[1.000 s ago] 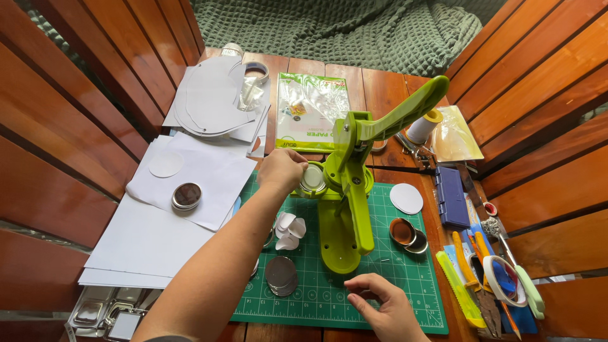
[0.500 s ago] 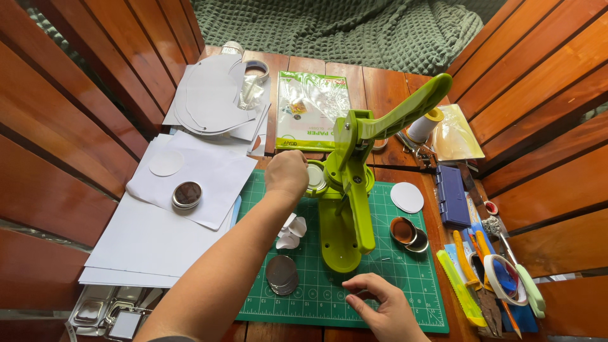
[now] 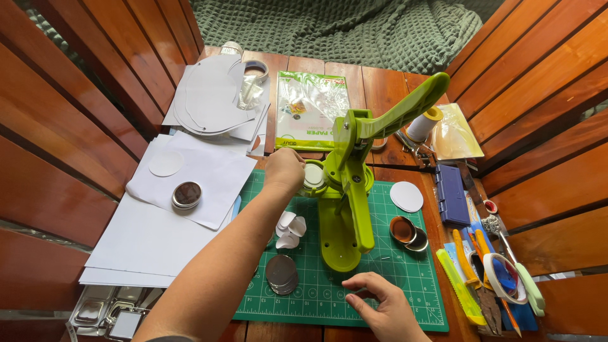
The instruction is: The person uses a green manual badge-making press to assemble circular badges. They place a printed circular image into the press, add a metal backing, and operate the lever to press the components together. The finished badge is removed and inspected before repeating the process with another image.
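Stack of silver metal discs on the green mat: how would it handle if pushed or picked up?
The stack of metal discs looks thin, rigid and smooth, so it likely shears and fans out across the cutting mat if pushed from the side. Flat round edges probably make pinching one disc off fiddly. Lying flat, they seem unlikely to roll.

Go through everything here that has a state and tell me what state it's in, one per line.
Press handle: raised, angled up to the right.
Left hand: closed at the press's left die.
Right hand: open, fingers curled, resting on the green mat.
Metal discs: stacked.
Blue case: shut.
Paper pack: lying flat.
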